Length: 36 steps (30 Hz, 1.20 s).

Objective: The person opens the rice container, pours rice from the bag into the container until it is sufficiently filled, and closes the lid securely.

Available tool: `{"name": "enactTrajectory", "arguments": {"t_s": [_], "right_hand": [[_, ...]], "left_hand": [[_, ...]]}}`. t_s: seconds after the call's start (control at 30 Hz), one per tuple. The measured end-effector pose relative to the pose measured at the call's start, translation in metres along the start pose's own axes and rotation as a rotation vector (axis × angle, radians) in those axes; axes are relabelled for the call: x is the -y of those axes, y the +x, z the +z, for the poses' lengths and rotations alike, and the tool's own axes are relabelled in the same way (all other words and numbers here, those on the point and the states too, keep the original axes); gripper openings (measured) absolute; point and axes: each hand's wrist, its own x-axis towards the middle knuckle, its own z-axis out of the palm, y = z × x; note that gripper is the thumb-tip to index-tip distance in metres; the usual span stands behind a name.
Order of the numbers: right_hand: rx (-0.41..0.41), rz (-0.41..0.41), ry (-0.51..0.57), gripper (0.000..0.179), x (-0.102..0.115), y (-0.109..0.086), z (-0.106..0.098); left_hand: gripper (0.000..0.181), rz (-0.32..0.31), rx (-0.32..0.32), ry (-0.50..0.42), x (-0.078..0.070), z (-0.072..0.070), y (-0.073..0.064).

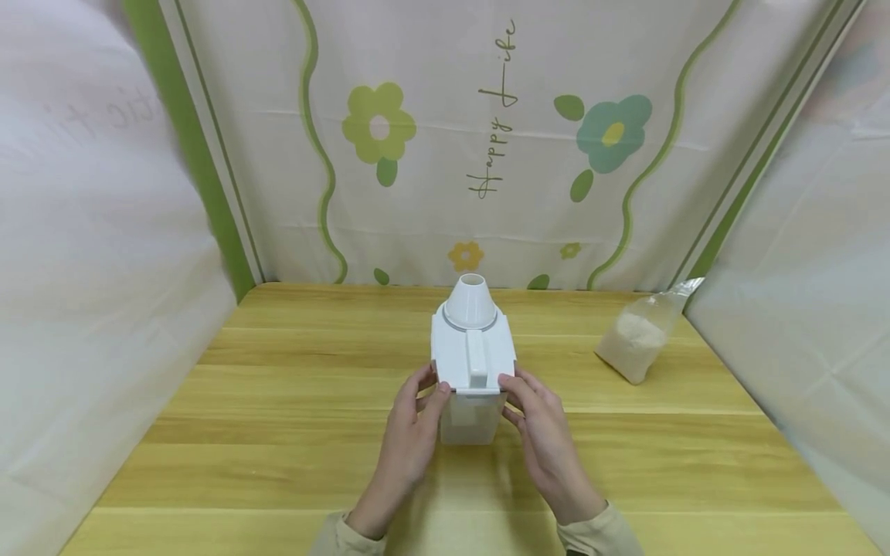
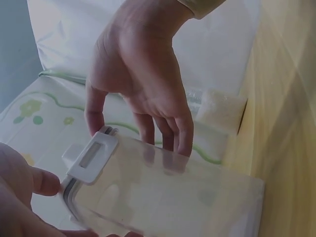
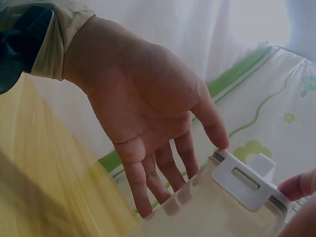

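A clear storage container (image 1: 469, 423) stands upright on the table, topped by a white lid (image 1: 452, 351) with a cone-shaped spout (image 1: 470, 306) and a raised bar handle (image 1: 476, 359). My left hand (image 1: 409, 434) holds its left side, the thumb at the lid's near corner and the fingers along the wall. On the opposite side my right hand (image 1: 548, 442) grips it likewise; the left wrist view shows that hand's (image 2: 143, 74) fingers against the clear wall. A white latch (image 3: 244, 180) lies flat against the container's front in the right wrist view.
A transparent bag (image 1: 636, 340) of whitish grains or powder leans at the right on the wooden table (image 1: 313, 432). Behind the table hangs a flower-printed curtain (image 1: 431, 216), and pale cloth walls (image 1: 104, 293) close off both sides.
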Motion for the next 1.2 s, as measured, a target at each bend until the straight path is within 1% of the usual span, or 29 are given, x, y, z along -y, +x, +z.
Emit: {"name": "enactTrajectory", "arguments": {"t_s": [0.1, 0.2, 0.3, 0.47, 0.53, 0.6, 0.77, 0.87, 0.97, 1.1, 1.2], "right_hand": [[0.005, 0.015, 0.013, 0.050, 0.003, 0.002, -0.001], [0.018, 0.037, 0.011, 0.048, 0.007, 0.005, -0.004], [0.053, 0.061, -0.018, 0.049, 0.012, 0.010, -0.008], [0.098, 0.098, -0.075, 0.045, 0.013, 0.022, -0.012], [0.105, 0.098, -0.081, 0.043, 0.013, 0.028, -0.012], [0.106, 0.076, -0.087, 0.041, 0.013, 0.033, -0.012], [0.073, 0.035, -0.085, 0.045, 0.013, 0.045, -0.009], [0.047, 0.048, -0.093, 0.050, 0.012, 0.051, -0.006], [0.039, 0.066, -0.110, 0.053, 0.010, 0.054, -0.004], [0.040, 0.070, -0.118, 0.050, 0.008, 0.056, -0.004], [0.048, 0.063, -0.117, 0.051, 0.007, 0.057, -0.005]], "left_hand": [[0.051, -0.003, 0.040, -0.033, -0.001, -0.005, 0.003], [0.052, -0.012, 0.076, -0.067, -0.002, -0.012, 0.011], [0.054, -0.021, 0.089, -0.050, -0.003, -0.020, 0.023], [0.059, -0.060, 0.094, 0.000, -0.007, -0.030, 0.043], [0.061, -0.078, 0.104, -0.002, -0.007, -0.032, 0.049], [0.062, -0.087, 0.119, -0.013, -0.006, -0.032, 0.053], [0.058, -0.108, 0.155, -0.071, -0.003, -0.032, 0.060], [0.055, -0.120, 0.173, -0.104, -0.001, -0.032, 0.062], [0.053, -0.126, 0.193, -0.133, 0.002, -0.031, 0.064], [0.049, -0.131, 0.207, -0.147, 0.004, -0.032, 0.066], [0.047, -0.141, 0.210, -0.139, 0.003, -0.032, 0.067]]}}
